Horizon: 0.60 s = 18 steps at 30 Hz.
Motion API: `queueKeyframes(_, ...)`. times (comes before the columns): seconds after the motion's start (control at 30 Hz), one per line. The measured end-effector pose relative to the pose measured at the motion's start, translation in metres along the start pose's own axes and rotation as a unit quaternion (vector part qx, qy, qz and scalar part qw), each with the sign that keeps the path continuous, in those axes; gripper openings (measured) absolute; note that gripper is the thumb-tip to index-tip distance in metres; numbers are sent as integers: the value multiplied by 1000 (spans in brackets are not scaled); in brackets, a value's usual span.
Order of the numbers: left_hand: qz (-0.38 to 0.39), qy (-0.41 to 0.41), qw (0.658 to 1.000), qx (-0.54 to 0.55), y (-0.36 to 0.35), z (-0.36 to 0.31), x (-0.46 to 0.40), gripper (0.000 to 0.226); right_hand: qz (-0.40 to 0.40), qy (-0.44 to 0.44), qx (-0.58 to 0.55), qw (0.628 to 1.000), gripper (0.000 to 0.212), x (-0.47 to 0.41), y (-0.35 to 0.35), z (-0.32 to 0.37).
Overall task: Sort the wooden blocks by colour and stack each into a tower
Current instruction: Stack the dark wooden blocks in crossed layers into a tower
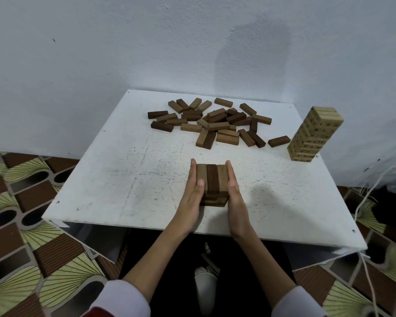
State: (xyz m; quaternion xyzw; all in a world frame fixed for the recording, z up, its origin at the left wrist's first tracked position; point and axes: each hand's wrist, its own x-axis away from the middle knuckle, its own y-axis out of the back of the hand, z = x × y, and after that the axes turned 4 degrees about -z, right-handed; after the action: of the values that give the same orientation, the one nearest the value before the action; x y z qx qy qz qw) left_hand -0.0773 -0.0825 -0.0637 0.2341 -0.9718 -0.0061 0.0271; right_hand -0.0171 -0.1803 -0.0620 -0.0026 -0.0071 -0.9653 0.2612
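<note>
A short brown tower (212,181) of wooden blocks stands near the front middle of the white table (124,179). Its top layer has a dark block between two lighter brown ones. My left hand (193,193) lies flat against the tower's left side and my right hand (234,193) flat against its right side, fingers straight, pressing it between the palms. A loose pile of dark and mid-brown blocks (215,122) is scattered at the back of the table. A tall tower of pale blocks (311,136) stands at the right edge.
The table stands against a white wall (146,42). A lone dark block (279,141) lies between the pile and the pale tower. Patterned floor covering (21,213) surrounds the table. A thin cord (366,197) hangs off the right side.
</note>
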Motion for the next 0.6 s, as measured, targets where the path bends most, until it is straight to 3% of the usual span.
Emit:
queueKeyframes(0.13,12,-2,1000,26,0,-4,2,57,-1,2,2,1000,69,0,0,0)
queueKeyframes(0.27,-5,-2,999,50,0,-9,2,116,-10,-17,0,1000,64,-1,2,0)
queueKeyframes(0.33,-3,-2,998,63,1,-7,1,113,-11,-27,0,1000,62,-1,2,-1)
queueKeyframes(0.4,0,7,997,74,0,-7,0,93,-5,-31,-4,1000,57,-1,1,-1)
queueKeyframes(0.43,-1,9,997,76,0,-8,0,93,-1,-32,-7,999,60,-1,1,-2)
queueKeyframes(0.53,0,13,997,80,1,-8,0,120,2,-36,-9,999,67,0,0,-2)
queueKeyframes(0.6,-3,14,997,79,1,-7,-2,113,5,-36,-8,999,68,0,0,-2)
